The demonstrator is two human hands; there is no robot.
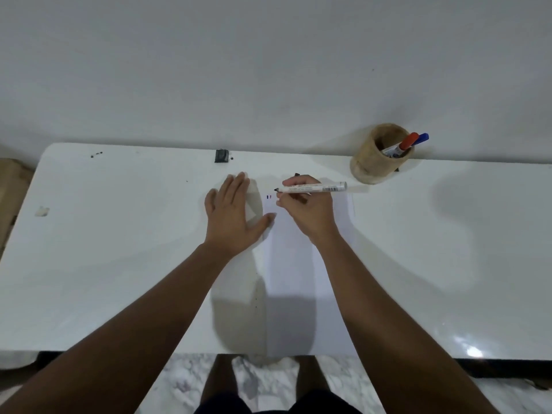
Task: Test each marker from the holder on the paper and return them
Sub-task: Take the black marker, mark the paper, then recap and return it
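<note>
A white sheet of paper lies on the white table, with two short marks, blue and red, near its top left corner. My right hand grips an uncapped black marker, its tip pointing left just above the paper beside the marks. A dark cap end pokes out behind the fingers of that hand. My left hand rests flat with spread fingers on the paper's left edge. A round wooden holder stands at the back right with a red-capped marker and a blue-capped marker in it.
The table runs against a plain wall. A small black object sits at the back edge, with dark specks at the back left and a pale scrap near the left edge. Marble floor shows below the front edge.
</note>
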